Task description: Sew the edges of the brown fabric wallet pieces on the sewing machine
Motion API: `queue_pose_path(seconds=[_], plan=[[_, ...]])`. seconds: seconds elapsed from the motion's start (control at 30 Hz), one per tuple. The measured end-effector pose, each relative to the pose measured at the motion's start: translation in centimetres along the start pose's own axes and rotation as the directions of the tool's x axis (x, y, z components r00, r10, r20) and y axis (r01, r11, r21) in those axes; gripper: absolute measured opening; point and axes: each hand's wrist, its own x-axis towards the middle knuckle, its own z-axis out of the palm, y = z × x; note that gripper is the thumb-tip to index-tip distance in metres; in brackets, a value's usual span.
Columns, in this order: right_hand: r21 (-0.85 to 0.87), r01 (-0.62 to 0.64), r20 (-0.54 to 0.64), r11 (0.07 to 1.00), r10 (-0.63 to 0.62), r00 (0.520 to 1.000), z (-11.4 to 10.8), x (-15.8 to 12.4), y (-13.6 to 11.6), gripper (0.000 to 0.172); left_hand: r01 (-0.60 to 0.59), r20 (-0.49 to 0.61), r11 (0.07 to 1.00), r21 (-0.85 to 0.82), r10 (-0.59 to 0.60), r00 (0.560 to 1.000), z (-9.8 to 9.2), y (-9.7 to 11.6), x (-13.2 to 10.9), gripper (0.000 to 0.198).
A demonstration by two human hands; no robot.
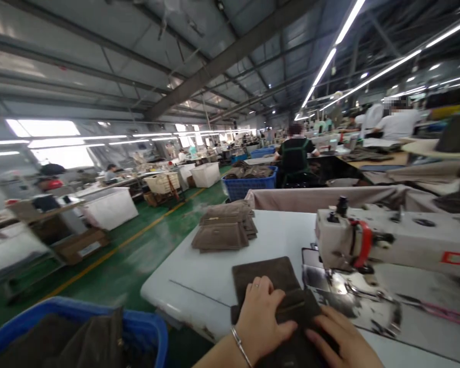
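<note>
A dark brown fabric piece (pixel 270 271) with flat, overlapping layers lies on the white sewing table (pixel 184 276), left of the sewing machine's needle area. My left hand (pixel 262 317), with a ring and a bracelet, rests on top of it. Its fingers are bent over the cloth and the thumb stands apart. At the right edge of the same piece, my right hand (pixel 341 337) has its fingers around the cloth; its lower part is cut off by the frame. Farther back on the table is a stack of brown fabric pieces (pixel 224 227).
The sewing machine (pixel 391 240) stands to the right, with pink-handled scissors (pixel 444 312) beside it. A blue basket (pixel 159 327) of brown cloth is at lower left. Beyond the table are another blue basket (pixel 249 190) and a seated co-worker (pixel 294 156). Green floor (pixel 145 260) runs along the left.
</note>
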Motion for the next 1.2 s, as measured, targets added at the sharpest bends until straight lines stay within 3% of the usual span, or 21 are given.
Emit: queue_pose_path(seconds=[0.17,0.23,0.33,0.4,0.47,0.57,0.63,0.7,0.83,0.97,1.03,1.13,1.2], plan=[[0.055,-0.036,0.021,0.998,0.035,0.999,-2.6,0.7,-2.9,0.023,-0.036,0.057,0.988,-0.150,0.045,0.997,-1.1,2.0,0.3,0.010],[0.050,-0.018,-0.015,0.999,0.018,1.000,-4.0,1.1,-4.0,0.020,0.021,0.094,0.946,-0.323,0.011,0.996,-2.0,2.7,-0.3,0.024],[0.065,0.077,0.005,0.995,-0.078,0.997,-6.2,1.9,-5.9,0.015,0.039,0.136,0.814,-0.579,0.050,0.990,-3.6,3.6,-1.2,0.047],[0.082,0.130,0.060,0.988,-0.135,0.989,-7.5,2.4,-7.2,0.013,0.009,0.107,0.767,-0.642,0.077,0.991,-4.4,4.0,-1.6,0.038],[0.100,0.113,0.102,0.989,-0.123,0.987,-8.6,2.7,-8.2,0.011,0.048,0.100,0.650,-0.758,0.044,0.994,-4.7,4.2,-1.9,0.026],[0.148,0.027,0.148,0.989,-0.049,0.988,-9.8,2.7,-9.2,0.008,0.156,0.183,0.341,-0.927,0.049,0.982,-4.3,4.2,-2.1,0.042],[0.193,0.017,0.174,0.981,-0.051,0.983,-10.2,2.4,-9.6,0.010,0.215,0.243,0.200,-0.956,0.125,0.962,-3.5,4.2,-2.2,0.054],[0.225,0.016,0.173,0.974,-0.056,0.983,-10.3,2.2,-9.8,0.011,0.276,0.288,0.091,-0.957,0.176,0.941,-2.7,4.2,-2.4,0.053],[0.237,-0.089,0.163,0.967,0.051,0.985,-10.2,1.7,-9.7,0.009,0.287,0.279,-0.086,-0.954,0.093,0.956,-1.8,4.6,-2.9,0.033],[0.291,-0.080,0.222,0.953,0.014,0.975,-10.2,1.5,-9.8,0.011,0.380,0.338,-0.246,-0.892,0.196,0.920,-1.8,5.7,-3.2,0.043],[0.316,-0.056,0.240,0.947,-0.022,0.970,-10.3,1.4,-9.9,0.010,0.410,0.355,-0.258,-0.875,0.234,0.905,-1.9,6.0,-3.2,0.046],[0.335,-0.066,0.227,0.940,-0.012,0.974,-10.5,1.3,-10.0,0.008,0.353,0.320,-0.193,-0.915,0.183,0.930,-2.0,5.9,-2.9,0.045],[0.340,-0.081,0.226,0.937,0.002,0.974,-10.6,1.3,-10.0,0.009,0.362,0.330,-0.158,-0.919,0.198,0.923,-2.1,5.8,-3.0,0.050]])
